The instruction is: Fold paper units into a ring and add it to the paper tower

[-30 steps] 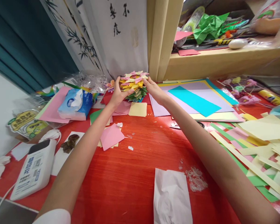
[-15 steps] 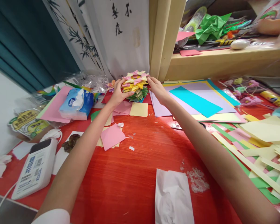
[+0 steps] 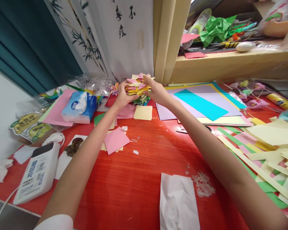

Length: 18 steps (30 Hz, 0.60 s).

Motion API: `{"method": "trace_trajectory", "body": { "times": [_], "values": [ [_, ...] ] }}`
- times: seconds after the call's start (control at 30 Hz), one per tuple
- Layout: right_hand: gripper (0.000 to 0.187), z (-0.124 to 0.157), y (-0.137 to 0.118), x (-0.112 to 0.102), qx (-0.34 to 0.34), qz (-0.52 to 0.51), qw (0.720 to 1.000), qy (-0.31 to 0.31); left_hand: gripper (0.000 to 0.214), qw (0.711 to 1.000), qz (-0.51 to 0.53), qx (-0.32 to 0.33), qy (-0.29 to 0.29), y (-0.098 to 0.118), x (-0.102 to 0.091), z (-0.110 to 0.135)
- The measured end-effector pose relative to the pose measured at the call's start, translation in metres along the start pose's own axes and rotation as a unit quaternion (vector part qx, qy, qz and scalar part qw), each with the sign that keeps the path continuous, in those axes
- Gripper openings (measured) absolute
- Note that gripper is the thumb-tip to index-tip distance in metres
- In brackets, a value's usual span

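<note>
A tall stack of folded paper pieces (image 3: pixel 137 86), pink, yellow and green, stands at the far side of the red table (image 3: pixel 144 166) against the wall hanging. My left hand (image 3: pixel 121 95) grips the stack's left side, fingers curled round the upper layers. My right hand (image 3: pixel 155 91) is closed over the top right of the stack, fingers pressed into the pink and yellow pieces. Both arms reach straight out across the table.
A tissue pack (image 3: pixel 79 107) and pink sheets lie at the left, a white device (image 3: pixel 35 172) near the front left. Large coloured sheets (image 3: pixel 201 103) and cut paper strips (image 3: pixel 266 153) cover the right. A crumpled white paper (image 3: pixel 177 201) lies in front. A cluttered shelf (image 3: pixel 230 60) runs above.
My right hand has moved from the stack's right edge onto its top, closing over the upper pieces. The upper layers have shifted and tilted. My left hand keeps its hold.
</note>
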State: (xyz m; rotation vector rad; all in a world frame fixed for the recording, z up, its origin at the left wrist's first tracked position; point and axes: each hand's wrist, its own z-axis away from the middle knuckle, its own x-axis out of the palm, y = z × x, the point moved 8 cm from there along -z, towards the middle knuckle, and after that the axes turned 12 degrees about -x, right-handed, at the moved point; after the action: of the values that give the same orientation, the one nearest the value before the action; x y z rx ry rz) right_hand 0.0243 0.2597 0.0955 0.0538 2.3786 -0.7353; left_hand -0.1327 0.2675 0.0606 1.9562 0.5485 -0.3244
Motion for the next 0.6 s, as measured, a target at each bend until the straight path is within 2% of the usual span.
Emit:
{"method": "trace_trajectory", "body": {
  "times": [0.13,0.33,0.5,0.6],
  "values": [
    [0.057,0.001,-0.001,-0.003,0.013,-0.003,1.0,0.021,0.085,1.0,0.014,-0.004,-0.009,0.002,0.003,-0.001],
    [0.057,-0.001,-0.004,-0.005,0.003,0.035,0.999,0.032,0.105,1.0,0.016,-0.025,-0.007,0.0,-0.002,-0.001],
    [0.046,-0.001,0.0,-0.007,0.004,0.071,0.996,0.046,0.085,0.999,-0.024,-0.041,-0.001,0.003,-0.009,0.003],
    [0.038,-0.001,0.005,-0.009,0.011,0.105,0.992,0.065,0.074,0.997,-0.075,-0.016,0.032,0.013,-0.017,0.004]
  ]
}}
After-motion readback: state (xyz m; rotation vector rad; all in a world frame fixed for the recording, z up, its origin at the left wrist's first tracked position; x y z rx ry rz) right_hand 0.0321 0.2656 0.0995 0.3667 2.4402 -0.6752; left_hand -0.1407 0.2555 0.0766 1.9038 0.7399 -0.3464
